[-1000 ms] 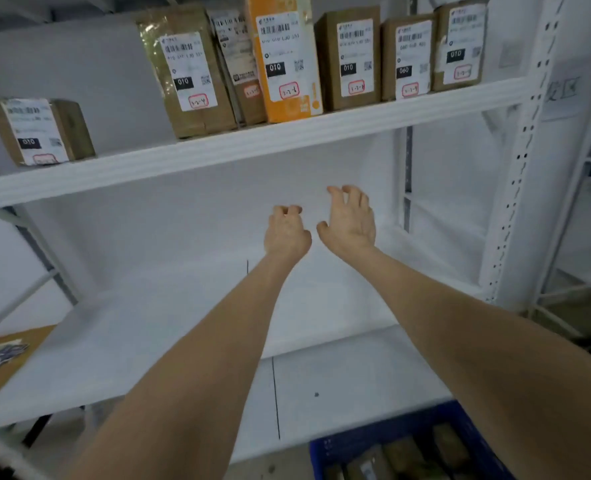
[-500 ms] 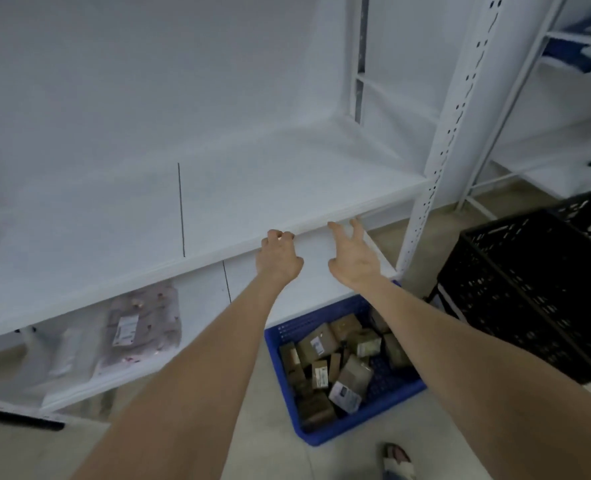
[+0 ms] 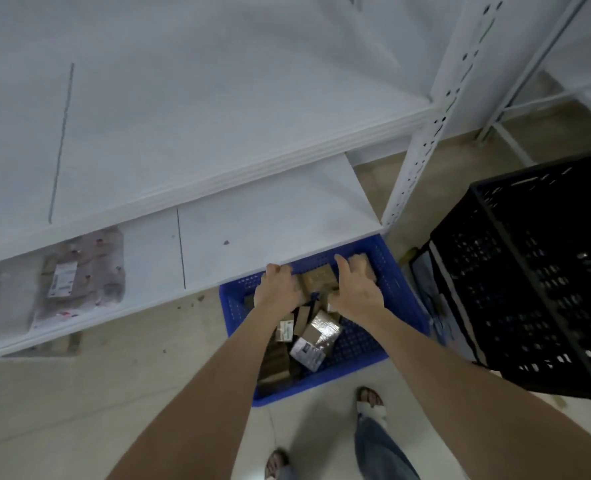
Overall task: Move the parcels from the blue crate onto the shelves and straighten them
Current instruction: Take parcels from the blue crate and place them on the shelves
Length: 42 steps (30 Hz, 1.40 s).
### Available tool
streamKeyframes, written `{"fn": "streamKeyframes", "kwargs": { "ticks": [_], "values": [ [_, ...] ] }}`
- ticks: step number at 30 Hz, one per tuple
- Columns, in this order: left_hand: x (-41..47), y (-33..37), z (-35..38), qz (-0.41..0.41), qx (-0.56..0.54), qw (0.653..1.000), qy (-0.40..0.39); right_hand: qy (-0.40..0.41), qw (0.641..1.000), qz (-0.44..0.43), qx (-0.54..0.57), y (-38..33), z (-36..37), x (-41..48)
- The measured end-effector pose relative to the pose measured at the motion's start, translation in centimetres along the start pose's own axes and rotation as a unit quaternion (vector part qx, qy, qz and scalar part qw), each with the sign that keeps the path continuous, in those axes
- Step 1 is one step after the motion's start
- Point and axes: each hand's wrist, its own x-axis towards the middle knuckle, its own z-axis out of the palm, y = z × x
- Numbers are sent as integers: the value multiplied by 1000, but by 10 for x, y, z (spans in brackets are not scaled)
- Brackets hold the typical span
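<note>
Head view, left hand and right hand over parcels in blue crate, fingers curled, grip cannot be told

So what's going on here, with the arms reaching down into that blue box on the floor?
A person leans over a blue crate on the floor, the left hand and right hand down among its brown parcels, either side of one near the back. Whether they grip anything is unclear. A bagged parcel lies on the lower white shelf. A black crate stands at the right.
</note>
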Motion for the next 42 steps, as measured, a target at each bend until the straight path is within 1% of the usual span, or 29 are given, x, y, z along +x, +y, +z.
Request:
{"fn": "streamKeyframes", "kwargs": {
  "ticks": [3, 5, 9, 12, 16, 19, 22, 26, 28, 31, 34, 36, 39, 42],
  "values": [
    [29, 14, 41, -20, 9, 999, -35, -43, 999, -3, 14, 35, 20, 30],
    [49, 18, 67, -19, 14, 998, -60, -74, 997, 12, 19, 55, 39, 46],
    [97, 15, 129, 6, 24, 996, -87, -112, 990, 64, 57, 95, 91, 84],
    [132, 8, 180, -13, 10, 994, -108, -130, 979, 112, 108, 126, 130, 121],
    [181, -5, 246, -19, -11, 990, -142, -104, 971, 150, 157, 169, 177, 179],
    [225, -13, 288, -1, -11, 989, -146, -76, 968, 162, 178, 190, 208, 225],
    [269, -16, 324, -12, -49, 990, -130, -36, 974, 167, 149, 209, 234, 271],
    [319, -19, 363, -3, -76, 988, -133, 34, 979, 172, 104, 235, 259, 333],
    [337, -24, 377, -12, -87, 989, -122, 44, 980, 178, 82, 244, 271, 359],
    [352, -35, 390, -8, -91, 989, -113, 43, 978, 188, 80, 249, 286, 388],
    [356, -47, 391, -10, -86, 990, -115, 91, 976, 188, 63, 249, 293, 395],
    [349, -51, 384, -20, -85, 990, -109, 98, 977, 177, 73, 245, 290, 388],
    [328, -50, 365, -29, -111, 988, -106, 104, 977, 158, 96, 232, 272, 360],
    [299, -47, 332, -62, -138, 984, -91, 112, 972, 164, 122, 215, 241, 320]
  ]
}}
